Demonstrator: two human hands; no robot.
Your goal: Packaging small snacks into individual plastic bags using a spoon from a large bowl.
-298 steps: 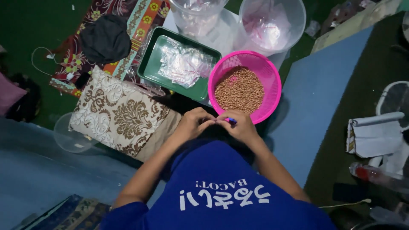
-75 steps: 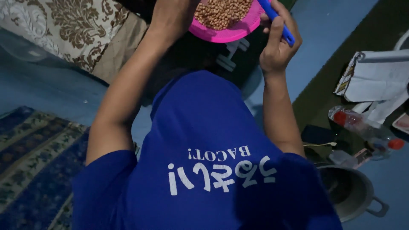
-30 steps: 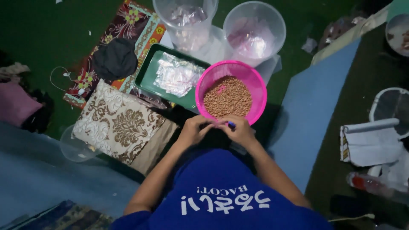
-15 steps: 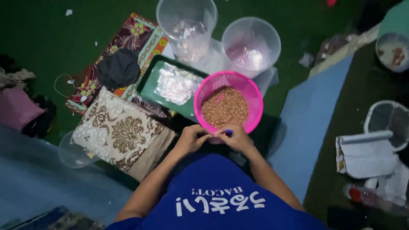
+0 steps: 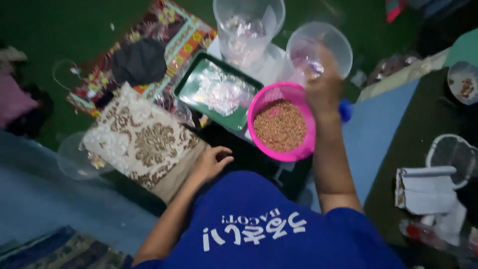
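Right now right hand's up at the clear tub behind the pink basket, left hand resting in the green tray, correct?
Not quite. The head view shows the left hand apart from the green tray, down beside the patterned cushion. The right hand is up at the clear tub behind the pink basket.

Person wears a short-sleeved royal-blue T-shirt [image 5: 279, 219] with white printed lettering across the chest; forearms bare, no gloves.
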